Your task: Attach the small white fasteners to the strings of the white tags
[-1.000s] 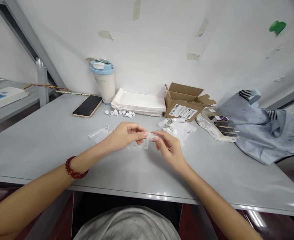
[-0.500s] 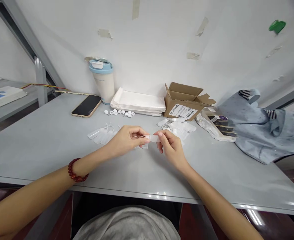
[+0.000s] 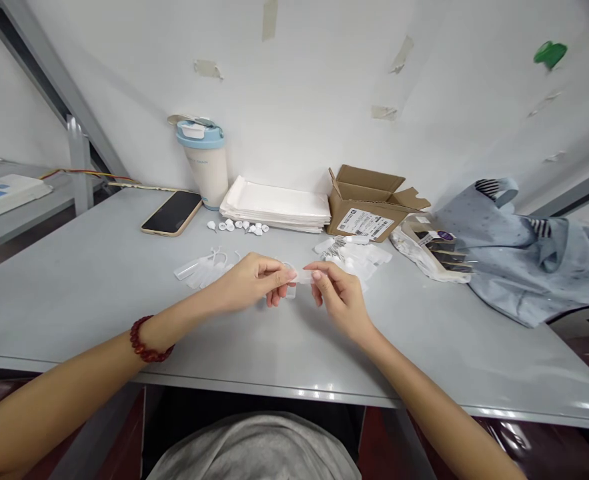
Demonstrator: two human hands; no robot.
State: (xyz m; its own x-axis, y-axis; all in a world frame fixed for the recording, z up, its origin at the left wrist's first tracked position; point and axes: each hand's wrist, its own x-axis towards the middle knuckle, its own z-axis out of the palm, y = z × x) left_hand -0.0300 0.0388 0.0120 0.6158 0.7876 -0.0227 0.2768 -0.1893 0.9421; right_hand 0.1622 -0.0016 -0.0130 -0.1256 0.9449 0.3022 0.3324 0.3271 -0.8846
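A small translucent plastic tube (image 3: 304, 275) is held level above the table between my two hands. My left hand (image 3: 257, 283) pinches its left end between thumb and fingertips. On the other end, the thumb and index finger of my right hand (image 3: 341, 293) are closed. My fingers cover both ends of the tube. Left of my left hand lie several clear tubes with white loops (image 3: 201, 270). A heap of similar translucent pieces (image 3: 364, 257) lies behind my right hand. Several small white caps (image 3: 237, 225), some with thin pins, sit farther back.
Along the wall stand a phone (image 3: 171, 213), a lidded cup (image 3: 207, 167), a stack of white envelopes (image 3: 279, 203) and an open cardboard box (image 3: 361, 207). A plastic package (image 3: 434, 250) and blue cloth (image 3: 504, 260) lie at right on the grey table (image 3: 254, 353).
My left fingers have shifted slightly on the tube's left end, with the thumb now farther over it. My right hand keeps its pinch and has moved a little left.
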